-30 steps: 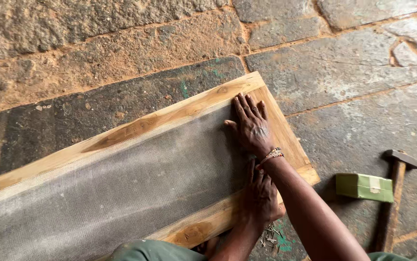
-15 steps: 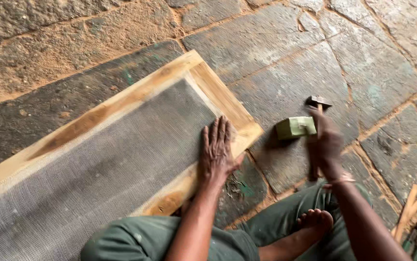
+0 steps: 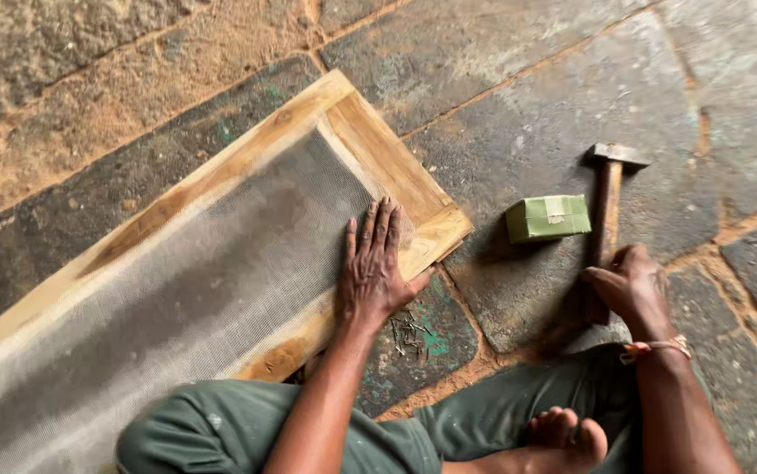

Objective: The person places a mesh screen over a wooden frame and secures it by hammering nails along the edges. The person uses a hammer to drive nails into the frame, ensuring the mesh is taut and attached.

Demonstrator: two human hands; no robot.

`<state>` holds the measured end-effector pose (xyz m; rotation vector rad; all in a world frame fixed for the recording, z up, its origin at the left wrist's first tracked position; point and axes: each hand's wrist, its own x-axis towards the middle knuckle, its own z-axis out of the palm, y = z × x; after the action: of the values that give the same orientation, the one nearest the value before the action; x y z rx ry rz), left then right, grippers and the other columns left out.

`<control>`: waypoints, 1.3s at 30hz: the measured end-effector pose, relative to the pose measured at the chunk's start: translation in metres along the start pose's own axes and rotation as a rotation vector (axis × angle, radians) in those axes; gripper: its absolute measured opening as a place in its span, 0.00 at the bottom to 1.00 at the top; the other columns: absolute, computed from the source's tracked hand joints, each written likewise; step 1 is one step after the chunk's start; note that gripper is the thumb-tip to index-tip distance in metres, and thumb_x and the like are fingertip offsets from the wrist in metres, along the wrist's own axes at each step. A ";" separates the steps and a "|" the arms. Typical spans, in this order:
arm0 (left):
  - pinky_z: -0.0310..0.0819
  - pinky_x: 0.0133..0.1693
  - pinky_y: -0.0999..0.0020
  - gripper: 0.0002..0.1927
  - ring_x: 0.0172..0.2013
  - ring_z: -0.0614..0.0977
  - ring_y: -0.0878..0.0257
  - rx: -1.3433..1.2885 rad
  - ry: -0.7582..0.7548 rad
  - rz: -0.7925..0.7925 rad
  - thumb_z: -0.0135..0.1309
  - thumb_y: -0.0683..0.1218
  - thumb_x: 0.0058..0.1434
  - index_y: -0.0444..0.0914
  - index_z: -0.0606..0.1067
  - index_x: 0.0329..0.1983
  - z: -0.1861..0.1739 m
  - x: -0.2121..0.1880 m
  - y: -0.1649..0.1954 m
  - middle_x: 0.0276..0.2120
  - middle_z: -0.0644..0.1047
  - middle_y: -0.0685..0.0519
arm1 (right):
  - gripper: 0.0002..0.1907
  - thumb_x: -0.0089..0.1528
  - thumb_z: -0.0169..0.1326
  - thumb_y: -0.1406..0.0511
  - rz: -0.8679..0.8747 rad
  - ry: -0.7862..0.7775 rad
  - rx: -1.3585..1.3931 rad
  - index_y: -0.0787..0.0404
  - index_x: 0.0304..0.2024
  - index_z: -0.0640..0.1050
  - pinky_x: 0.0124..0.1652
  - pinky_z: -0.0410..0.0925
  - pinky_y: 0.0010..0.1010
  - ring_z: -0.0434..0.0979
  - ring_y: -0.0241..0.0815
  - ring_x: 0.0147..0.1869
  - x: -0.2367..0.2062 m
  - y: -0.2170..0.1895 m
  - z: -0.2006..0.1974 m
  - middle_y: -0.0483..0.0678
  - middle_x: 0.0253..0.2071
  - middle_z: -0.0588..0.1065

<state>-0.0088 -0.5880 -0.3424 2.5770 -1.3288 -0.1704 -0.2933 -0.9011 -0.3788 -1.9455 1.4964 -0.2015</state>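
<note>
Your right hand (image 3: pixel 633 285) closes around the hammer (image 3: pixel 609 197) handle, head-heavy toward 12; left hand (image 3: pixel 374 268) flat, open, pinning floppy mesh (image 3: pixel 176 290).

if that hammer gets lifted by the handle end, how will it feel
The hammer would probably feel head-heavy: a metal head tops a slim wooden handle, and the right hand grips its far end. It likely won't roll, since the head lies crosswise on the stone floor.

Outdoor carpentry spot on a stone-slab floor (image 3: pixel 519 79): wooden mesh frame (image 3: pixel 387 158), hammer (image 3: pixel 609 197), loose nails (image 3: pixel 409 333), sawdust-coloured dirt between slabs.
</note>
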 end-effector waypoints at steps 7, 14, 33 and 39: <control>0.37 0.72 0.43 0.63 0.75 0.51 0.48 -0.025 0.083 0.008 0.54 0.76 0.52 0.32 0.47 0.76 0.013 0.006 0.009 0.76 0.48 0.43 | 0.31 0.56 0.71 0.56 -0.231 0.055 -0.369 0.73 0.47 0.72 0.46 0.73 0.54 0.80 0.69 0.47 0.011 0.043 0.002 0.70 0.41 0.77; 0.40 0.73 0.43 0.63 0.76 0.52 0.49 -0.011 0.027 -0.031 0.56 0.73 0.50 0.33 0.48 0.77 0.011 0.008 0.010 0.77 0.49 0.44 | 0.32 0.54 0.73 0.56 -0.248 0.076 -0.401 0.72 0.45 0.71 0.46 0.72 0.55 0.78 0.70 0.47 0.009 0.037 0.004 0.69 0.40 0.77; 0.37 0.73 0.43 0.64 0.76 0.49 0.50 -0.004 0.039 -0.074 0.51 0.78 0.51 0.34 0.45 0.77 0.018 -0.004 -0.002 0.78 0.46 0.45 | 0.13 0.70 0.58 0.67 -0.840 0.292 -0.270 0.63 0.57 0.81 0.56 0.71 0.46 0.79 0.57 0.57 -0.078 -0.122 0.013 0.58 0.53 0.79; 0.34 0.72 0.43 0.64 0.76 0.47 0.48 -0.062 0.012 -0.069 0.53 0.76 0.52 0.33 0.43 0.76 0.013 -0.002 -0.002 0.76 0.45 0.43 | 0.27 0.68 0.51 0.55 -1.062 -0.171 -0.229 0.54 0.68 0.71 0.72 0.48 0.49 0.53 0.58 0.79 -0.091 -0.202 0.122 0.56 0.74 0.61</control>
<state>-0.0114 -0.5869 -0.3553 2.5691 -1.2116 -0.2045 -0.1012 -0.7447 -0.3302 -2.6871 0.2612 -0.3091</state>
